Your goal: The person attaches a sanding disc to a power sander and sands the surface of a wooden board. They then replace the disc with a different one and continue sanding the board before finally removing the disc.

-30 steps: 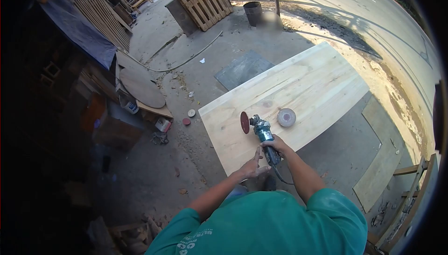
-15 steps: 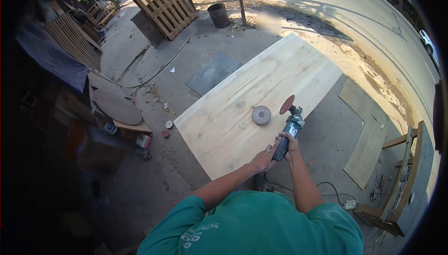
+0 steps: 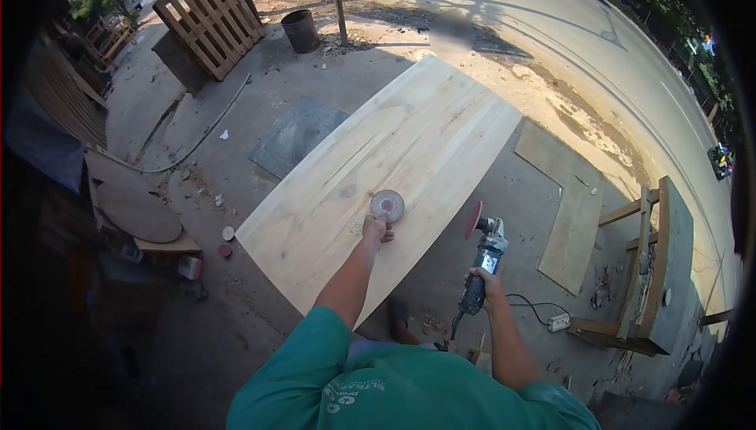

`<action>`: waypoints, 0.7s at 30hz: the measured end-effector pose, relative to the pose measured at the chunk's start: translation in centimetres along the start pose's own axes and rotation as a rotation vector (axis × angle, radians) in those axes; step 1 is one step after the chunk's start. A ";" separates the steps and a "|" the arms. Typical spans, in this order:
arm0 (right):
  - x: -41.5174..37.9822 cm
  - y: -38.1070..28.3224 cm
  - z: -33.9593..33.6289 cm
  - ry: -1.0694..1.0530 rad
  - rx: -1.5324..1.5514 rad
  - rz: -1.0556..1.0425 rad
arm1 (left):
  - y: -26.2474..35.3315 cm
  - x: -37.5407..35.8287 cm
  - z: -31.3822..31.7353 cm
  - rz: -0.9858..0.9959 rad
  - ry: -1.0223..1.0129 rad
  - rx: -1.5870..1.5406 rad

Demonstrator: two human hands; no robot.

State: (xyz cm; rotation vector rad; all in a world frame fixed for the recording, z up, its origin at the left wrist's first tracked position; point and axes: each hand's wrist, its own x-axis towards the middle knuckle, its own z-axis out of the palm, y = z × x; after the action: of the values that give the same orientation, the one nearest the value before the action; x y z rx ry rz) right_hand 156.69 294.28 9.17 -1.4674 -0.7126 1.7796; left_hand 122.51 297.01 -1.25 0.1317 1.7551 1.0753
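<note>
A round grey disc with a reddish centre rests on the pale wooden panel. My left hand is at the disc's near edge, its fingers closed on that edge. To the right of the panel, my right hand grips the dark body of an angle grinder. The grinder's head points away from me, and its red sanding disc faces the panel without touching it. A cord runs from the grinder's lower end.
Right of the panel stand a wooden frame and a white socket block with a cable. Flat boards lie on the ground. A pallet and a metal bucket stand at the back.
My left hand has left the grinder and reached forward to the grey disc. My right hand alone now holds the grinder, off the panel's right edge. The view has turned rightward.
</note>
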 end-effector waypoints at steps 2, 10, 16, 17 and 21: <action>-0.5 -0.2 -0.7 -0.145 0.061 0.162 | -0.9 1.3 0.1 -0.015 -0.040 -0.132; 2.6 4.9 5.3 -0.491 0.137 0.562 | -2.9 -8.0 -15.7 0.192 -0.078 -0.570; 3.9 9.7 13.4 -0.760 -0.060 0.819 | -9.5 -16.1 -32.1 0.316 0.131 -0.592; 3.7 10.6 14.5 -0.796 -0.067 0.863 | -9.9 -17.8 -33.1 0.340 0.143 -0.618; 2.4 12.0 18.2 -0.926 -0.132 0.970 | -11.3 -21.8 -34.3 0.343 0.222 -0.733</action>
State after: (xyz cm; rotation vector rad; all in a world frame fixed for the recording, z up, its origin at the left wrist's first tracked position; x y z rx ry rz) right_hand 136.52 289.51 2.00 -1.0518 -0.5533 3.3051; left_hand 109.57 258.04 8.45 -0.1551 1.4448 1.9816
